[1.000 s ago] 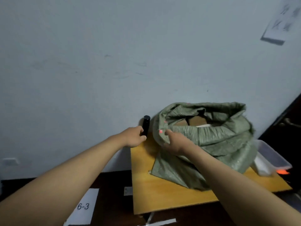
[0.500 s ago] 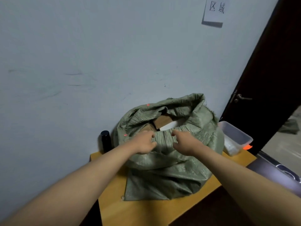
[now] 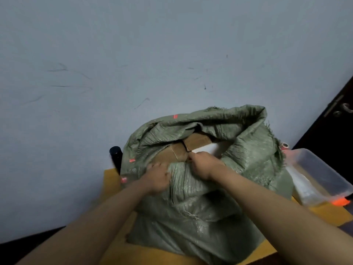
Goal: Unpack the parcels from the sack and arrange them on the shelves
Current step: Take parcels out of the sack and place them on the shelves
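sack [image 3: 200,197] on bench [image 3: 114,188] by wall | left hand [image 3: 157,177] grip clamped on near rim — holding mouth down | right hand [image 3: 205,165] bunching rim beside boxes [image 3: 183,152] — likely exposing parcels

This looks like a plain storeroom or parcel-sorting room. A scuffed, bare wall [image 3: 133,54] backs a small yellow worktop [image 3: 109,180] carrying a woven green sack [image 3: 200,207] of cardboard parcels [image 3: 172,153], beside a clear plastic bin [image 3: 321,175] and a dark door [image 3: 332,131].
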